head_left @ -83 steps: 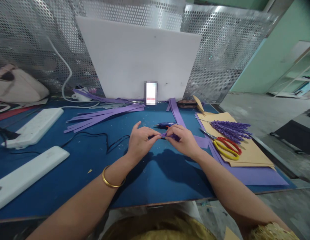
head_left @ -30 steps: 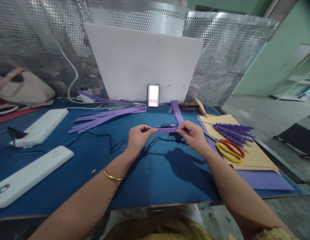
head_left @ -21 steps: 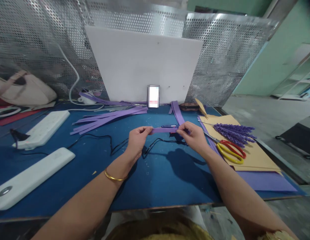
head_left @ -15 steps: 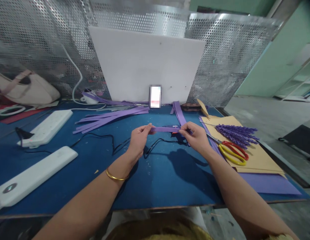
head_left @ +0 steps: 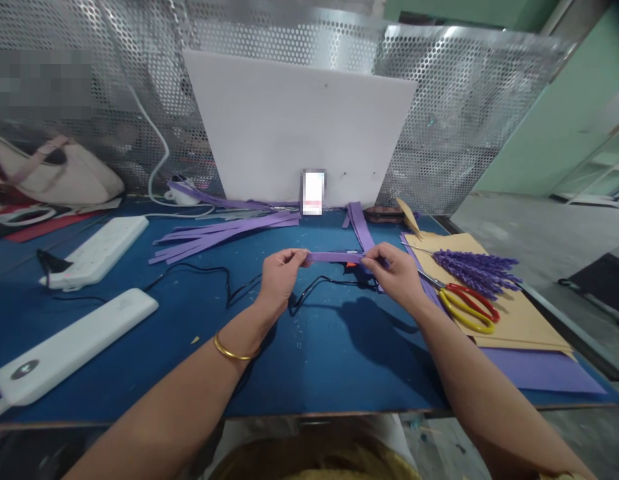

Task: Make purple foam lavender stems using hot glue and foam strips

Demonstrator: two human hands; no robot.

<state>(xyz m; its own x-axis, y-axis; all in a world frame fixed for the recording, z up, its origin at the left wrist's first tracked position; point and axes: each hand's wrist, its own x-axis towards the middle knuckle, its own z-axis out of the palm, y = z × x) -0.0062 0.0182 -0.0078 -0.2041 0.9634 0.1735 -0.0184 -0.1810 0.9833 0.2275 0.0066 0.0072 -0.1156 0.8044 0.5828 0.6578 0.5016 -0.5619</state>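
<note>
A narrow purple paper strip point(head_left: 335, 257) is stretched level above the blue table. My left hand point(head_left: 283, 272) pinches its left end between thumb and fingers. At the other end, my right hand point(head_left: 392, 268) grips it with thumb and forefinger. Behind the strip and right hand lies a partly hidden dark tool with an orange part point(head_left: 351, 265); its kind cannot be made out. More purple strips point(head_left: 224, 235) lie in a loose bundle to the left, and a few others point(head_left: 360, 223) stand behind my right hand.
Scissors with red and yellow handles point(head_left: 466, 310) and purple flower sprigs point(head_left: 476, 270) rest on tan paper point(head_left: 519, 327) at right. Two white power strips point(head_left: 76, 350) lie left, with a black cord point(head_left: 209, 269) across the table. A white board point(head_left: 304, 127) and phone point(head_left: 313, 192) stand behind.
The camera view has shifted slightly. Both hands keep hold of the strip in nearly the same pose, with the left fingers slightly more curled at its end.
</note>
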